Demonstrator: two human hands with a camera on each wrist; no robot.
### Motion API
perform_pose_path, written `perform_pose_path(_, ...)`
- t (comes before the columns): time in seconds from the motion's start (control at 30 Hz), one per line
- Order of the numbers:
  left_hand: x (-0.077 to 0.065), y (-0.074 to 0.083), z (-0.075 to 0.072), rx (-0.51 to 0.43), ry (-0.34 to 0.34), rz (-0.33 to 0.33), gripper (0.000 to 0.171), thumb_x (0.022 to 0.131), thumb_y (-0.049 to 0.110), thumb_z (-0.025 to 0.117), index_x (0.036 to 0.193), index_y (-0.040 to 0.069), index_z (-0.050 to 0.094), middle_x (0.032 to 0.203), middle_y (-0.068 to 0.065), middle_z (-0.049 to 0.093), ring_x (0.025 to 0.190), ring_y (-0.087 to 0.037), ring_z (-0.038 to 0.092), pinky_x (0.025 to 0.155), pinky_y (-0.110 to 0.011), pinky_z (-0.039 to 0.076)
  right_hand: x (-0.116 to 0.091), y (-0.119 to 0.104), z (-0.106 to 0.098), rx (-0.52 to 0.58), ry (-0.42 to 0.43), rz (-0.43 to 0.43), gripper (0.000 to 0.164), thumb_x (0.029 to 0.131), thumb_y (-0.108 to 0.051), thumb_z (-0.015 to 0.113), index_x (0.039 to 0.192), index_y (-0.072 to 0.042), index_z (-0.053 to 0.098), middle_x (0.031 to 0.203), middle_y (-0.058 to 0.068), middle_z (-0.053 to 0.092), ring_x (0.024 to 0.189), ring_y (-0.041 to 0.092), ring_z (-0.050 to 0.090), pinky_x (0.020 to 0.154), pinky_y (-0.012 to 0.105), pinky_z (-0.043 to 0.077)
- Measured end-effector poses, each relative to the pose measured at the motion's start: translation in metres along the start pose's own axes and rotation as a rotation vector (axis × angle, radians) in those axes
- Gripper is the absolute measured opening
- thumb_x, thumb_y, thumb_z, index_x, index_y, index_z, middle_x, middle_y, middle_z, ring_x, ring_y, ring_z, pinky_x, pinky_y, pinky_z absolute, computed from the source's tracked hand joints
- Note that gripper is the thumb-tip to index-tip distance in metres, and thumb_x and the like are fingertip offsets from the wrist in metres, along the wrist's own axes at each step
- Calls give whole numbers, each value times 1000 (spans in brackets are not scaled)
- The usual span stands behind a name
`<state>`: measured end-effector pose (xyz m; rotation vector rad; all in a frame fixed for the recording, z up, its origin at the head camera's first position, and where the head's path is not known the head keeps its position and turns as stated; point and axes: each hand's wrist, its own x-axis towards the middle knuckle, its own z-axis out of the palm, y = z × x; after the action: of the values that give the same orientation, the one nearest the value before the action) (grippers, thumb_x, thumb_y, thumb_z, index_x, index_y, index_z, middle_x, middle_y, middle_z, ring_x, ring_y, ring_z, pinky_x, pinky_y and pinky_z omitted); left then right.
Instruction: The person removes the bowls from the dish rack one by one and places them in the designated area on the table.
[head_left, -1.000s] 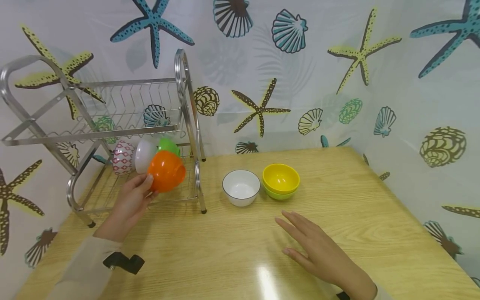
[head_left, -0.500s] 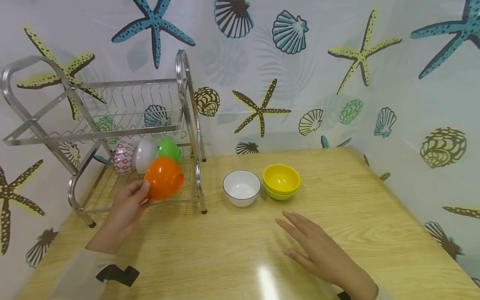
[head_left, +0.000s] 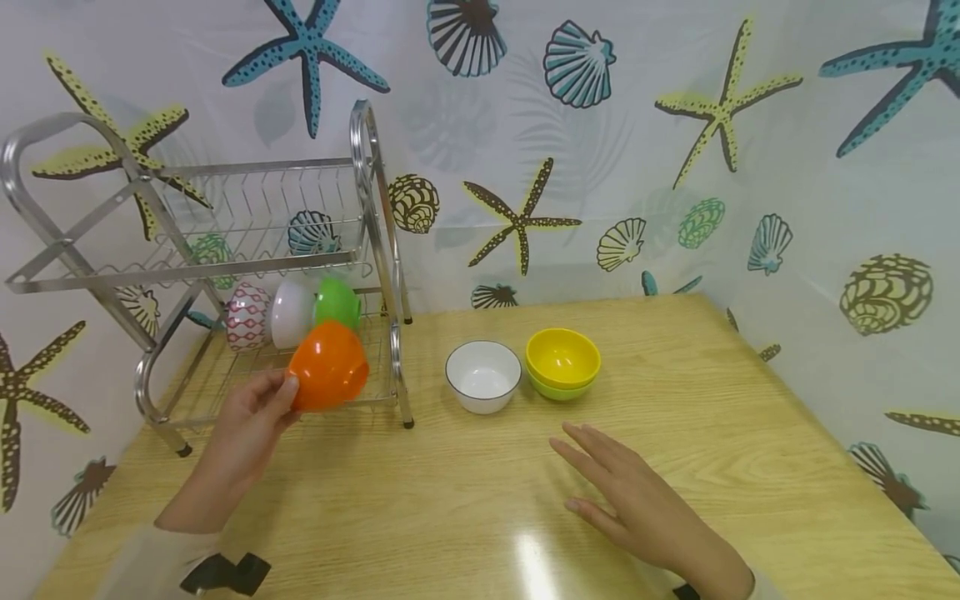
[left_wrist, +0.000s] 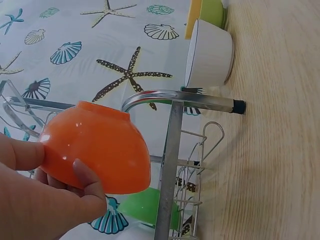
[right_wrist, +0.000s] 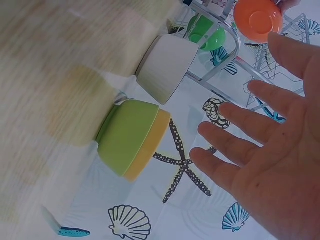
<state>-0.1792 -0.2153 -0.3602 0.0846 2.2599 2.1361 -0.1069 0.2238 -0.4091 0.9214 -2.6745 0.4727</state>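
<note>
We note the glossy round orange bowl (head_left: 330,367) lower now, left hand (head_left: 247,429) pinching it, likely clearer of the bright-green round bowl (head_left: 337,305); right hand (head_left: 637,504) spread, empty.

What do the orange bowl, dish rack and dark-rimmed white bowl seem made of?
Orange bowl: likely glossy plastic, from even colour and bright highlights.
Dish rack: polished metal, from its reflective tubes.
Dark-rimmed white bowl: smooth, glossy; enamel, ceramic or plastic, unclear.
</note>
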Motion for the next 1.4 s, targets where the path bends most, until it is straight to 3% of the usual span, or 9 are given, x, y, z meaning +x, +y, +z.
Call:
perform_pose_path(0.17, -6, 2, 2, -7, 8, 9, 25, 97, 29, 56, 110, 8, 56, 106, 5, 54, 94, -6, 54, 85, -13, 50, -1, 0, 1, -4, 2, -4, 67, 90, -34, 67, 148, -21, 36, 152, 9, 35, 134, 33, 39, 101, 54, 43)
perform_pose_path(0.37, -14, 7, 2, 68, 13, 7, 35, 98, 31, 55, 119, 3, 52, 110, 7, 55, 99, -4, 56, 88, -14, 50, 0, 1, 0, -11, 15, -21, 69, 89, -33, 68, 149, -20, 36, 151, 10, 36, 134, 33, 40, 102, 53, 42)
perform_pose_path(0.57, -23, 8, 3, 123, 20, 42, 34, 98, 30, 55, 118, 3, 55, 108, 10, 60, 97, -3, 59, 85, -14, 50, -1, 2, 1, -7, 13, -29, 70, 88, -34, 69, 148, -21, 36, 151, 10, 37, 134, 33, 40, 101, 53, 43)
perform_pose_path(0.9, -40, 12, 18, 400, 51, 123, 34, 97, 27, 57, 114, -2, 60, 100, 9, 66, 90, -1, 60, 79, -14, 52, -1, 1, 2, -1, 3, -21, 71, 87, -33, 70, 149, -22, 36, 151, 10, 37, 134, 33, 40, 101, 53, 43)
perform_pose_path(1.0, -44, 12, 26, 448, 26, 239, 22, 97, 17, 58, 108, -1, 63, 100, 3, 67, 90, 0, 61, 78, -14, 53, -1, 1, 1, 3, 4, -22, 71, 88, -33, 70, 149, -22, 35, 151, 9, 37, 134, 33, 40, 101, 53, 43)
perform_pose_path(1.1, -47, 11, 34, 480, -21, 434, 10, 93, 3, 60, 102, 1, 65, 97, 2, 66, 85, -1, 60, 75, -12, 52, 0, 1, 1, 5, 11, -29, 71, 88, -33, 70, 148, -21, 36, 151, 10, 37, 134, 33, 40, 101, 53, 43)
perform_pose_path(1.23, -48, 9, 42, 536, -94, 704, 18, 85, -5, 66, 97, 8, 66, 92, 2, 65, 79, -5, 55, 70, -13, 48, -1, 0, 2, 2, 15, -36, 70, 88, -34, 70, 148, -21, 37, 150, 10, 37, 134, 33, 40, 101, 52, 43)
perform_pose_path(1.3, -48, 7, 45, 562, -128, 789, 24, 81, -7, 69, 96, 11, 67, 91, 3, 65, 78, -4, 55, 70, -13, 48, -1, 0, 2, 0, 14, -36, 70, 88, -34, 69, 148, -21, 37, 151, 9, 37, 134, 33, 40, 101, 52, 43)
perform_pose_path(1.4, -49, 3, 50, 571, -205, 854, 27, 78, -7, 71, 96, 13, 67, 92, 4, 65, 81, -5, 57, 75, -12, 50, -1, 0, 3, 0, 13, -34, 70, 88, -34, 69, 148, -22, 36, 151, 8, 36, 134, 31, 40, 101, 52, 43)
